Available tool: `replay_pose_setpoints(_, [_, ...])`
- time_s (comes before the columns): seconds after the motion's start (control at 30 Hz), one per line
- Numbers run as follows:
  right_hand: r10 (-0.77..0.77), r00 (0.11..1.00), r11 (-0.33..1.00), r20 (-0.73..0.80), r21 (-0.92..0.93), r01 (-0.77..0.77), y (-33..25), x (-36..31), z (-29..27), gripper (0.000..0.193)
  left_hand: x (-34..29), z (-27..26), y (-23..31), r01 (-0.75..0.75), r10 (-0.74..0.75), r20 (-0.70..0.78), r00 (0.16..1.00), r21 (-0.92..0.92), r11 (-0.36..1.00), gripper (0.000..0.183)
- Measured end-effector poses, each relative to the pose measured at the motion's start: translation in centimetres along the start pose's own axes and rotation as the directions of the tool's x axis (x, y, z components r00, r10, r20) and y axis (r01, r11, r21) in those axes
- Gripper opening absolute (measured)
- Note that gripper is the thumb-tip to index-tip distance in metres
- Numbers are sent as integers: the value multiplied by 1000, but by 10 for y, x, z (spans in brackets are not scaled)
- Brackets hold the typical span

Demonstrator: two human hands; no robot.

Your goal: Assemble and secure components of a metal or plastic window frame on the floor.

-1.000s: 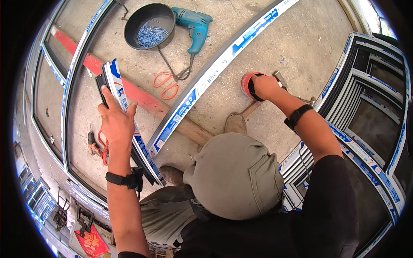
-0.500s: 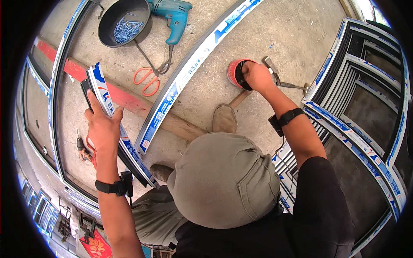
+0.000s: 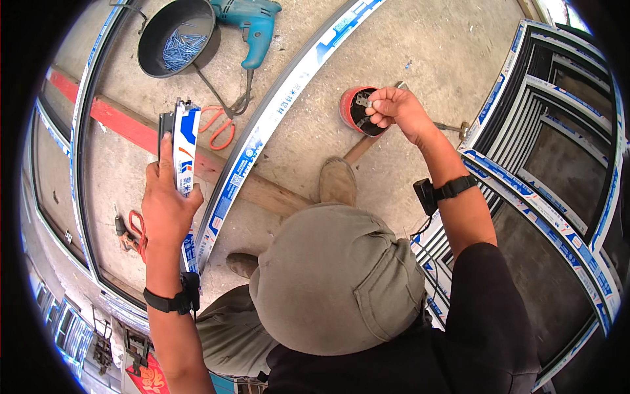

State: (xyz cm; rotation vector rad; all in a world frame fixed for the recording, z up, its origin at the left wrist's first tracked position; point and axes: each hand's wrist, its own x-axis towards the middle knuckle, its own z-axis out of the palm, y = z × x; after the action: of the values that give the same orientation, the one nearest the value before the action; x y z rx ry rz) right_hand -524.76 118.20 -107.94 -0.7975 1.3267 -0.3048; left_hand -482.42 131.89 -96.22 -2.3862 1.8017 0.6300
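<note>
My left hand (image 3: 168,207) is closed round a short aluminium profile (image 3: 188,141) with white and blue protective film and a dark edge, held almost upright in the picture. Its lower end passes beside my forearm. Above a small red tub (image 3: 345,113) with dark insides, my right hand (image 3: 401,113) pinches a small metal plate (image 3: 363,102). Small pieces lie in the tub, too small to name. Just behind my right hand a hammer (image 3: 449,126) lies on the floor, its head partly hidden.
A long film-covered frame bar (image 3: 289,98) curves across the middle. Beyond it lie orange-handled scissors (image 3: 220,134), a black pan (image 3: 149,49) of blue screws and a teal drill (image 3: 259,36). A red wooden beam (image 3: 125,125) crosses the floor. Stacked frames (image 3: 525,157) stand at right.
My right hand has lifted out of the tub with a small metal plate. The profile in my left hand has swung from slanted to nearly upright.
</note>
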Motion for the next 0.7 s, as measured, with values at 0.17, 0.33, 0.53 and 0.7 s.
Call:
replay_pose_setpoints(0.17, [-213, 966, 841, -148, -531, 104, 8, -4, 0, 19, -5, 11, 6, -50, 48, 25, 999, 66, 997, 102])
replay_pose_setpoints(0.33, [-204, 974, 460, -93, -888, 12, 1, -7, 28, 29, -10, 23, 9, -103, 99, 34, 995, 143, 984, 103])
replay_pose_setpoints(0.53, [-407, 868, 314, -286, -936, -162, 37, 32, 45, 35, -7, 34, 19, -107, 95, 80, 992, 161, 981, 107])
replay_pose_setpoints(0.7, [-490, 828, 357, -272, -929, -94, 57, 36, 54, 27, -8, 37, 22, -136, 135, 18, 991, 142, 980, 103])
